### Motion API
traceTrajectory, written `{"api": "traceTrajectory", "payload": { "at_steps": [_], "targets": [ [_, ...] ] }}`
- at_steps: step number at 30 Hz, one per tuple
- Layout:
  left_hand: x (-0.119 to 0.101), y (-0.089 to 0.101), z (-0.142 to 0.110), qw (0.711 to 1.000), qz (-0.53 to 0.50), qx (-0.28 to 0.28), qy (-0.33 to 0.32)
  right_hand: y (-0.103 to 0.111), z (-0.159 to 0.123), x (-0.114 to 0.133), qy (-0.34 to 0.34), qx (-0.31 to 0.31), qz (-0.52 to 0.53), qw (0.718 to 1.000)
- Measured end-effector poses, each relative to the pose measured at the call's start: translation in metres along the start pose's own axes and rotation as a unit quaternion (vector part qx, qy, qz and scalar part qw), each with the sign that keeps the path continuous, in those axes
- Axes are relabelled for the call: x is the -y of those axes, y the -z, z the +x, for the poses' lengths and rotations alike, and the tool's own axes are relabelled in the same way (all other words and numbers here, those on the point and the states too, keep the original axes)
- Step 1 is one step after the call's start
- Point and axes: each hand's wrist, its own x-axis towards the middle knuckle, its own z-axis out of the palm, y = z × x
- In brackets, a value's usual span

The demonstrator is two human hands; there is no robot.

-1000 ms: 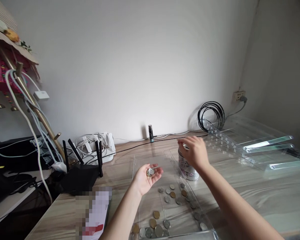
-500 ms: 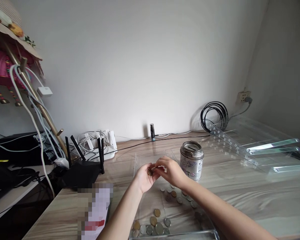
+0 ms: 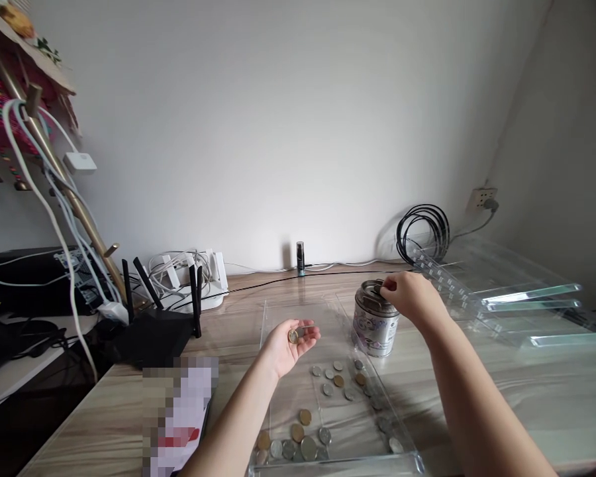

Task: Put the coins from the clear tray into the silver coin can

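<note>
My left hand (image 3: pixel 294 344) is palm up above the clear tray, its fingers curled loosely around a few coins (image 3: pixel 293 336). My right hand (image 3: pixel 412 298) is over the lid of a silver tin with a slot (image 3: pixel 376 324), thumb and fingers pinched at the slot on what looks like a coin, mostly hidden by the fingertips. Upright, the tin shows a purple floral pattern and stands by the tray's right edge. Several silver and gold coins (image 3: pixel 308 448) lie spread in the clear plastic tray (image 3: pixel 338 462) below my hands.
A black router (image 3: pixel 153 338) with antennas and a white cable bundle (image 3: pixel 183 271) stand at left. Near the wall are a small dark bottle (image 3: pixel 300 258) and a coiled black cable (image 3: pixel 422 207). Clear plastic pieces (image 3: pixel 531 295) lie at right; a partly blurred packet (image 3: pixel 189 404) lies at front left.
My right hand has left my left palm and moved right to the tin's slot. My left hand stays over the tray with coins in it. The view has shifted slightly.
</note>
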Motion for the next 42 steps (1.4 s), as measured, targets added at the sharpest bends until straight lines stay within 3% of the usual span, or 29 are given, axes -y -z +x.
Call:
{"api": "traceTrajectory", "payload": {
  "at_steps": [7, 17, 25, 28, 30, 31, 32, 35, 37, 40, 42],
  "targets": [
    [-0.001, -0.001, -0.001, 1.0, 0.018, -0.015, -0.011, 0.005, -0.002, 0.012, -0.028, 0.041, -0.034, 0.998],
    [0.0, -0.002, -0.001, 1.0, 0.009, -0.018, -0.007, -0.009, 0.009, -0.001, 0.051, -0.004, 0.012, 0.999],
    [-0.001, -0.004, -0.003, 1.0, -0.007, -0.016, 0.0, -0.008, 0.007, 0.001, 0.052, 0.013, 0.031, 0.998],
    [-0.003, -0.003, -0.004, 0.999, -0.037, 0.01, 0.015, -0.01, 0.0, 0.01, 0.088, -0.057, 0.046, 0.993],
    [-0.004, -0.002, -0.004, 0.998, -0.057, 0.036, 0.021, -0.015, -0.011, 0.024, 0.138, -0.121, 0.083, 0.98],
    [-0.004, -0.002, -0.004, 0.997, -0.064, 0.048, 0.022, -0.02, -0.018, 0.033, 0.172, -0.123, 0.108, 0.971],
    [-0.004, -0.002, -0.004, 0.995, -0.07, 0.061, 0.022, -0.026, -0.026, 0.044, 0.208, -0.1, 0.133, 0.964],
    [-0.002, -0.001, -0.003, 0.992, -0.086, 0.093, 0.018, -0.049, -0.05, 0.074, 0.335, 0.052, 0.168, 0.926],
    [-0.001, -0.001, -0.001, 0.991, -0.088, 0.099, 0.023, -0.062, -0.061, 0.089, 0.361, 0.1, 0.16, 0.913],
    [0.001, 0.0, 0.0, 0.992, -0.08, 0.085, 0.038, -0.068, -0.065, 0.095, 0.345, 0.097, 0.16, 0.92],
    [0.0, 0.0, 0.0, 0.995, -0.07, 0.069, 0.036, -0.061, -0.059, 0.089, 0.324, 0.055, 0.174, 0.928]
  ]
}}
